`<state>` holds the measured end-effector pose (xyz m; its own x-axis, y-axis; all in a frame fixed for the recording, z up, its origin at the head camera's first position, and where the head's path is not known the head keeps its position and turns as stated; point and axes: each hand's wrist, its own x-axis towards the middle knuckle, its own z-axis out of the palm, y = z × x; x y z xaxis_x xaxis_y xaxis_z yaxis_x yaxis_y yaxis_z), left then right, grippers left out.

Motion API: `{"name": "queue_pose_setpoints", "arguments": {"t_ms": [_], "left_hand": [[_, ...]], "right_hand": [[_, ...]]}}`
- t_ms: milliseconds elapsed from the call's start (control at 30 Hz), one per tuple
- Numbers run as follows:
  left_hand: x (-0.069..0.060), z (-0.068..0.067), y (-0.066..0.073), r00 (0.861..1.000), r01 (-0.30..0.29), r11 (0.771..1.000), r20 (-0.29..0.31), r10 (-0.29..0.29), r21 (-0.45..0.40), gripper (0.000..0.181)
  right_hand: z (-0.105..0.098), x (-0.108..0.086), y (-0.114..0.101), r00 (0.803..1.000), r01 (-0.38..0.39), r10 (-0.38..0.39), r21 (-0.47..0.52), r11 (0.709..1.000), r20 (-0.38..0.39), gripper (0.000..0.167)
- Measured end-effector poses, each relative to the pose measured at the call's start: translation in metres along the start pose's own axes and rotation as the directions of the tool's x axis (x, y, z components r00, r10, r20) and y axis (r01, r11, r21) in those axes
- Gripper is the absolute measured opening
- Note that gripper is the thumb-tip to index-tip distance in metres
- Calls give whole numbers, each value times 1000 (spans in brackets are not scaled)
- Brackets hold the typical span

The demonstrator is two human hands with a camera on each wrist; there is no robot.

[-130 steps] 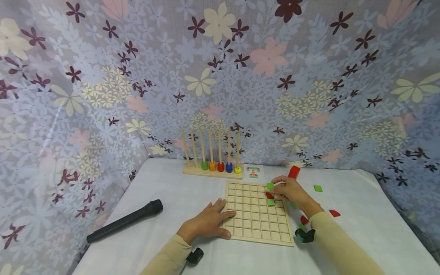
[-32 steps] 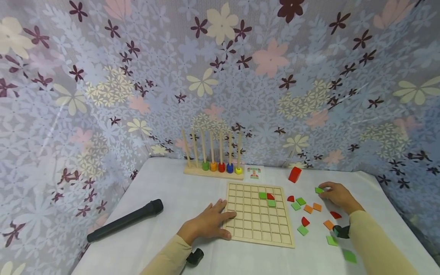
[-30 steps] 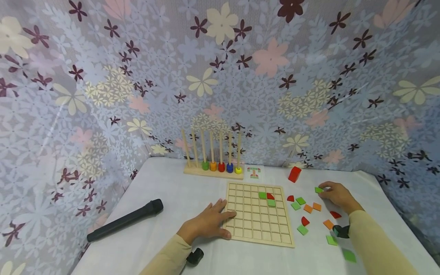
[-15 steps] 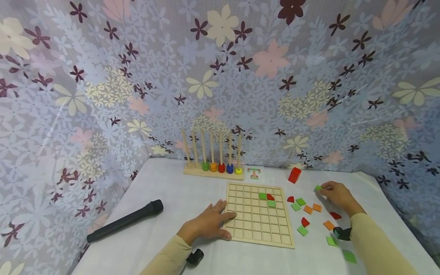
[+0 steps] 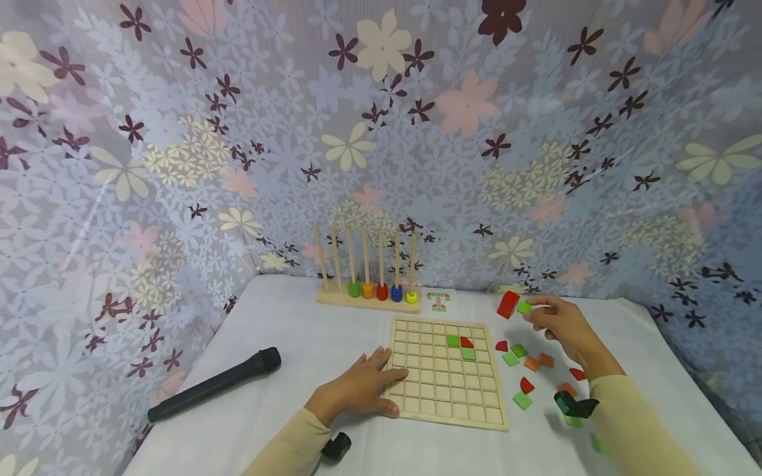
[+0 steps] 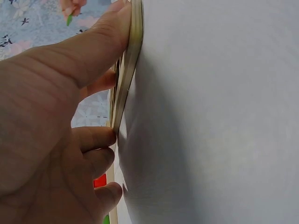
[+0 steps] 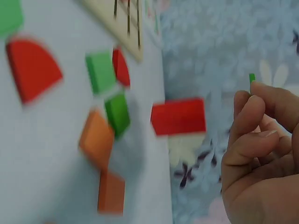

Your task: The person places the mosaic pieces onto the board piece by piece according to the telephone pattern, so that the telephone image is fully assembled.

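Observation:
A thin green square tile (image 5: 524, 307) is pinched between thumb and fingertips of my right hand (image 5: 559, 324), raised over the right side of the table. In the right wrist view only the tile's edge (image 7: 252, 77) shows above the fingers. My left hand (image 5: 360, 387) lies with spread fingers on the left edge of a wooden grid board (image 5: 440, 396); the left wrist view shows the thumb (image 6: 88, 51) against the board's rim. On the board sit a green tile (image 5: 454, 340), a red quarter-round tile (image 5: 467, 342) and, below that, another green tile (image 5: 469, 354).
Loose green, orange and red tiles (image 5: 522, 400) lie right of the board. A red block (image 5: 508, 305) stands behind them. At the back are a peg stand with coloured beads (image 5: 369, 301) and a pattern card (image 5: 438, 301). A black microphone-like object (image 5: 217, 383) lies at left.
My right hand has lifted the green tile off the table at right and carried it left, near the red block. Earlier, a green tile was set on the board. The left hand stays put.

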<state>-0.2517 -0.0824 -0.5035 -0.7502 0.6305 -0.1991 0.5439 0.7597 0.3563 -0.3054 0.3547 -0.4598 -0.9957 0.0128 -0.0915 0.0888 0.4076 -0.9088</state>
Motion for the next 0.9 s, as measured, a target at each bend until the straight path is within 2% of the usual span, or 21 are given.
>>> {"name": "queue_pose_setpoints", "arguments": {"t_ms": [267,400,633,800,900], "left_hand": [[-2,4,-3,1000,-15,1000,-2,15,-7,80],[-4,2,-2,1000,-10,1000,-3,10,-17,80],[-3,3,-3,1000,-12,1000,-7,12,-15,80],[-2,3,-4,1000,-22,1000,-5,22,-14,80],[-1,2,-4,1000,-21,1000,-8,21,-10,80]], "right_hand": [[40,-1,-23,993,15,-25,84,996,119,55],[64,5,-30,987,18,-30,79,997,160,52],[106,17,-35,975,-6,4,8,1000,221,42],[128,23,-34,958,46,-21,-80,996,288,36],[138,26,-34,959,74,-22,-172,982,282,29]]}}
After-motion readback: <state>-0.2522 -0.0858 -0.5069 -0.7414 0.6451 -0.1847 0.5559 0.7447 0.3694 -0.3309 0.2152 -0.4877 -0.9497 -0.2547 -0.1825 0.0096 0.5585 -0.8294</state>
